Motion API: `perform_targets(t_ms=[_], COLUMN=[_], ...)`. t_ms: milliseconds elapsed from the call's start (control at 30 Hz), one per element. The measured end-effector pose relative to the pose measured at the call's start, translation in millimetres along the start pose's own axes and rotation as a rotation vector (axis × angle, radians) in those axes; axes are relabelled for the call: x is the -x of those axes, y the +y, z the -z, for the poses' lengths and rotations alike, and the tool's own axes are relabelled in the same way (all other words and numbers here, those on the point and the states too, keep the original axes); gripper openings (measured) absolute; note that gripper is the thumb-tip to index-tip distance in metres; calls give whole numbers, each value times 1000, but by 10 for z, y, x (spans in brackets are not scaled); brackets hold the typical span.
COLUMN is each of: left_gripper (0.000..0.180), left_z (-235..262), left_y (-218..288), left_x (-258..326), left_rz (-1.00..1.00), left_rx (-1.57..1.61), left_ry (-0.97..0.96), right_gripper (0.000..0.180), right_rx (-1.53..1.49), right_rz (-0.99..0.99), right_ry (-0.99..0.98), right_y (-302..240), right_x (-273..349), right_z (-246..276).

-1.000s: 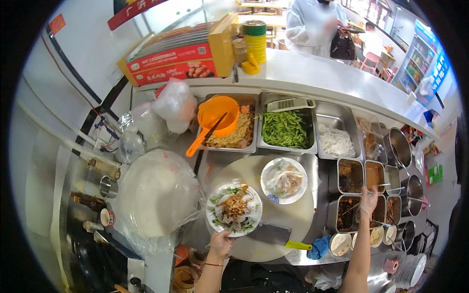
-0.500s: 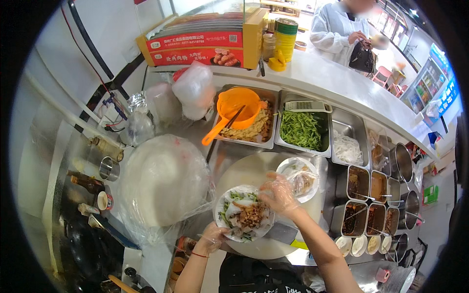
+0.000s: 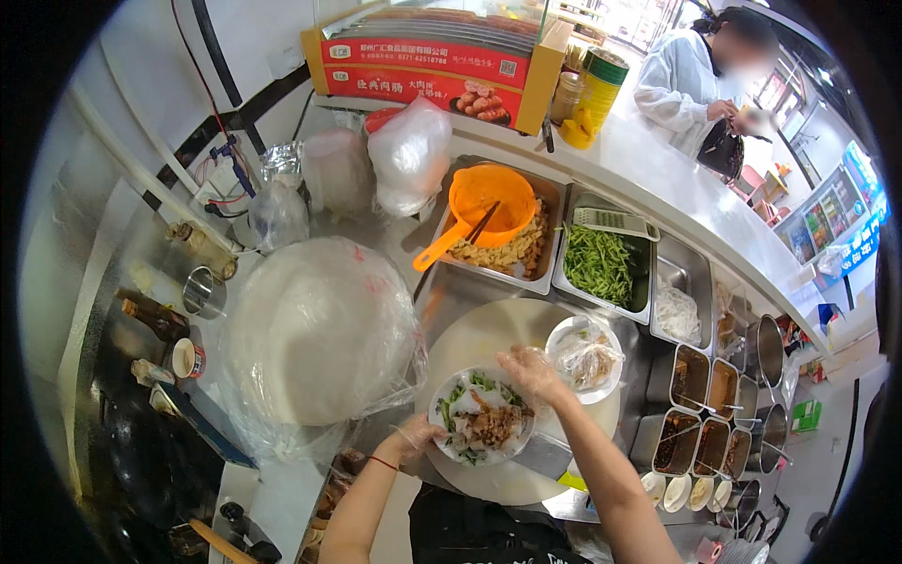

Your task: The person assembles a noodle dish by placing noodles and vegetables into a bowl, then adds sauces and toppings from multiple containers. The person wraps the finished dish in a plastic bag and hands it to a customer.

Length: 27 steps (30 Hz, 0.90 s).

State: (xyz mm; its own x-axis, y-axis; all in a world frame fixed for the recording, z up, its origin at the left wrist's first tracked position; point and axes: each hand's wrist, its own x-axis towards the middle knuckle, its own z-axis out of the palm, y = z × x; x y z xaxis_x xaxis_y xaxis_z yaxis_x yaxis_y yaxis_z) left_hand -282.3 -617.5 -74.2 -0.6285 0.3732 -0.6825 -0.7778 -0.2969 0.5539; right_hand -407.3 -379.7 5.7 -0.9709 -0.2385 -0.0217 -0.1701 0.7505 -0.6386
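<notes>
A white bowl point(image 3: 483, 416) of pale noodles or sheet jelly, shredded greens and chopped brown topping sits over the round cutting board point(image 3: 526, 324). My left hand point(image 3: 413, 437), in a clear plastic glove, grips its left rim with the fingertips. At the bowl's upper right rim is my right hand point(image 3: 529, 374), also gloved, its bent fingers closed on the edge; the fingertips are partly hidden. A second white bowl point(image 3: 583, 359), with clear plastic film and food in it, stands just right of my right hand. A cleaver-like flat blade point(image 3: 545, 459) lies partly under my right forearm.
Behind the board are steel trays of shredded cucumber point(image 3: 599, 266) and white strips point(image 3: 676, 314), plus an orange strainer point(image 3: 491, 204). Sauce tins point(image 3: 675, 442) stand right. A plastic-wrapped round stack point(image 3: 315, 329) is left. Across the counter stands a person point(image 3: 676, 89).
The view has turned slightly, so the surroundings shift. The bowl looks more level, with both my hands still at its rim. The person across the counter has bent their head forward.
</notes>
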Motion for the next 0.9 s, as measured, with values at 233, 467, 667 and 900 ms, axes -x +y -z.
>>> perform_targets(t_ms=[233, 467, 667, 900], left_gripper=[44, 37, 36, 27], left_z=[-154, -84, -50, 101], left_y=[536, 610, 341, -322], left_x=[341, 110, -65, -89], left_rz=[41, 53, -80, -278], left_rx=[-278, -252, 255, 324], left_ry=[-80, -83, 225, 132], right_gripper=[35, 22, 20, 23], right_rx=[-158, 29, -247, -562], right_rz=[-170, 360, 131, -361], right_ry=[-591, -438, -338, -166], right_y=[-118, -514, -523, 3], right_x=[-263, 51, 455, 1209], right_z=[92, 16, 417, 131])
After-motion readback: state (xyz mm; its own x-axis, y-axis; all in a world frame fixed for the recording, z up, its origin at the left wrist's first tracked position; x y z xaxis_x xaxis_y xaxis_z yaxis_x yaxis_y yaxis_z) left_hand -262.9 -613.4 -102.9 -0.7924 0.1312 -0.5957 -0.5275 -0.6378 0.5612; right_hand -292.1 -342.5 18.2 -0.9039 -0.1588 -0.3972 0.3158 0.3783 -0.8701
